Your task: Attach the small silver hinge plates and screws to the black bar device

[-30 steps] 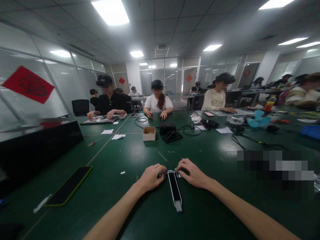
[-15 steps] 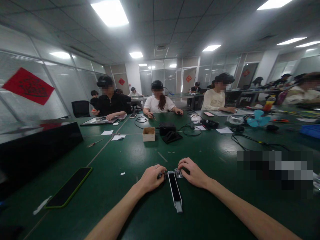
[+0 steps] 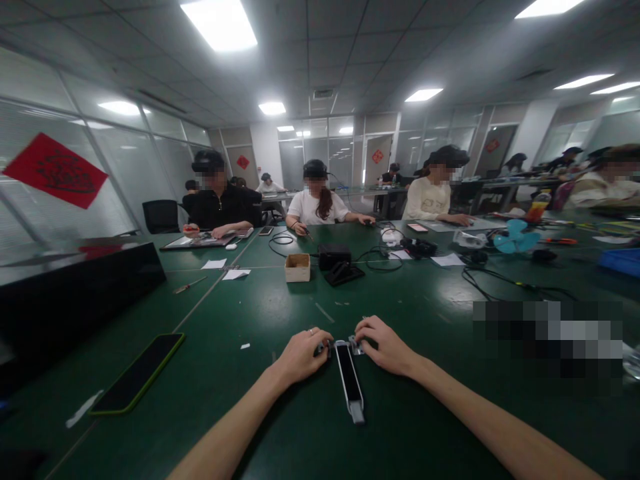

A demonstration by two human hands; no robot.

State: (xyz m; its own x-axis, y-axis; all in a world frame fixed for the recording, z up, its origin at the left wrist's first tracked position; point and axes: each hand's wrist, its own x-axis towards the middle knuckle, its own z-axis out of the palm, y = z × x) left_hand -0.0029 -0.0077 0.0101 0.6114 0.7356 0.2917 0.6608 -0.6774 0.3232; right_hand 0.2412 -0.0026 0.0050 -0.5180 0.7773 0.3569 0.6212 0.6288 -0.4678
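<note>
Bar [image 3: 349,387], long, narrow and silver-framed with a black face, lies flat on the green table [image 3: 240,413] straight ahead of the person, a pale tab at its near end. Small metal fittings [image 3: 356,346] sit at its far end. Left hand [image 3: 301,357] and right hand [image 3: 385,347] close on that end from either side, fingers curled, grasping it. A green-edged black slab [image 3: 137,372] lies well to the left.

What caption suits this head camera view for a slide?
Left hand and right hand hold a slim black-and-silver device on a green workbench.
</note>
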